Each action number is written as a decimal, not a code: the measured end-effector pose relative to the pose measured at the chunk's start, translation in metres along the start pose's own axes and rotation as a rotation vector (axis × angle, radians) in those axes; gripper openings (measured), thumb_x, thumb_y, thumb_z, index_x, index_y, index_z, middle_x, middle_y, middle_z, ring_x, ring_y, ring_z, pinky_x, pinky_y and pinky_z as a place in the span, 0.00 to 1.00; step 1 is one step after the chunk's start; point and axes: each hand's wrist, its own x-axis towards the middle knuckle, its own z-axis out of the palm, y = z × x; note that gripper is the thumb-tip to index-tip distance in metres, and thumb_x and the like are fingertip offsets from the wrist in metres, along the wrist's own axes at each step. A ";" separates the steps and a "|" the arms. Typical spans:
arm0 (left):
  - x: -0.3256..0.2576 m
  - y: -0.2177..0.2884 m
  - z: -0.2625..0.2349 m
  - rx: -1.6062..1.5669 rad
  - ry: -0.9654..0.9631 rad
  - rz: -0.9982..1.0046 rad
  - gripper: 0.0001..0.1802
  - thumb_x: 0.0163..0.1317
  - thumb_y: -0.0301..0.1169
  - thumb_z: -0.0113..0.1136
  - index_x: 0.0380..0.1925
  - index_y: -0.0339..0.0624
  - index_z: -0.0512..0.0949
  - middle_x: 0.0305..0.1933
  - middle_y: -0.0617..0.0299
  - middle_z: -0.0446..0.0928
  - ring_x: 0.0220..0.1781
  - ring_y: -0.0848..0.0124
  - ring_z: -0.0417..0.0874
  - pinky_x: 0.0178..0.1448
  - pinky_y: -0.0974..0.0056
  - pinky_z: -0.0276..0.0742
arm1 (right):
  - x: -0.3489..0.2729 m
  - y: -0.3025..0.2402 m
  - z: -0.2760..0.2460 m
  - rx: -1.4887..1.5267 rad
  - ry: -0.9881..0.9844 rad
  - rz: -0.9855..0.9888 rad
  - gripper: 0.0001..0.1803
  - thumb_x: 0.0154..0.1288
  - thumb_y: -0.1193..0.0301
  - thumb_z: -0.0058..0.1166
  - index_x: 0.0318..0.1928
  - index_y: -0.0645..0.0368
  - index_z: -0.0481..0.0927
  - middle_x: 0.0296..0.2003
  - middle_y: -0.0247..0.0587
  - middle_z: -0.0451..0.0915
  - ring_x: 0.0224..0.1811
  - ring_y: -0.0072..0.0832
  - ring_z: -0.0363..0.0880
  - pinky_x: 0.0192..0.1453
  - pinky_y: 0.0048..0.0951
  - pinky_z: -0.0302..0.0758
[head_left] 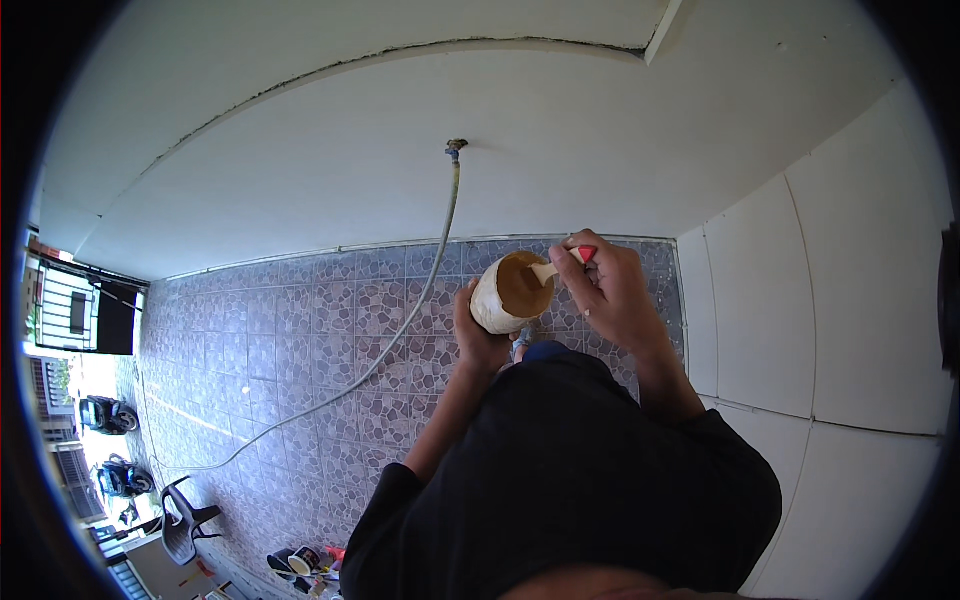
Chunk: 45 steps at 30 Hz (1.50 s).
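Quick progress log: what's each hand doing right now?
Left hand: closed around the pale container.
Right hand: closed, holding the paintbrush at the container's mouth.

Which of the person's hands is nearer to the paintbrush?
Right. The right hand grips the paintbrush by its handle; the left hand is farther from it, holding the pale container from the left side.
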 end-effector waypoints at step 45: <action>-0.020 0.038 -0.094 -0.456 0.030 -0.149 0.33 0.76 0.59 0.34 0.56 0.44 0.78 0.40 0.61 0.84 0.31 0.67 0.87 0.21 0.66 0.74 | -0.002 -0.057 0.112 -0.125 0.024 -0.261 0.10 0.75 0.70 0.62 0.40 0.68 0.83 0.22 0.36 0.81 0.18 0.12 0.71 0.22 0.21 0.65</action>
